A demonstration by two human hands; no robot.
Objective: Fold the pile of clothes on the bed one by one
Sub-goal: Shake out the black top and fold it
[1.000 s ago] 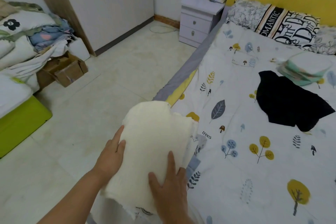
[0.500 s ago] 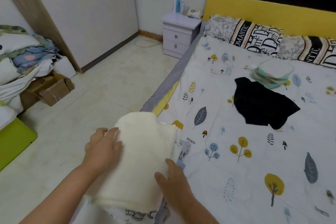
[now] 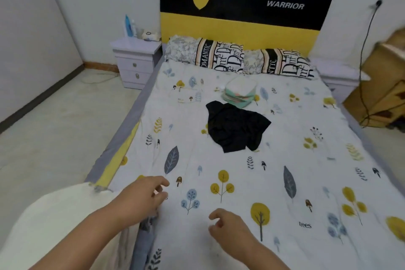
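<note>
Neither hand has a grip on anything: the left hand [image 3: 144, 197] hovers over the near left part of the bed [image 3: 241, 182] with its fingers loosely curled and the thumb apart from them, and the right hand [image 3: 228, 226] hangs just above the sheet nearer the viewer, its fingers likewise loosely bent and holding nothing. Both forearms reach in from the bottom edge. Beneath the left forearm, at the bed's near left corner, lies the cream folded garment [image 3: 54, 226], a thick pale bundle that overhangs the mattress edge toward the floor [image 3: 54, 127]. Well apart from the hands, in the middle of the bed, a black garment [image 3: 234, 129] lies crumpled and unfolded on the leaf-and-tree patterned sheet. Just beyond it, toward the head of the bed, sits a folded stack [image 3: 240, 92] of pale green and white cloth, close to the black piece and perhaps touching it at one corner; I cannot tell for certain. Two pillows [image 3: 219, 55] with black lettering lean against the yellow and black headboard [image 3: 241, 6]. A white nightstand [image 3: 135, 61] stands to the left of the bed with a blue bottle [image 3: 127, 26] on top, and a brown cabinet [image 3: 385, 85] is at the right edge.
</note>
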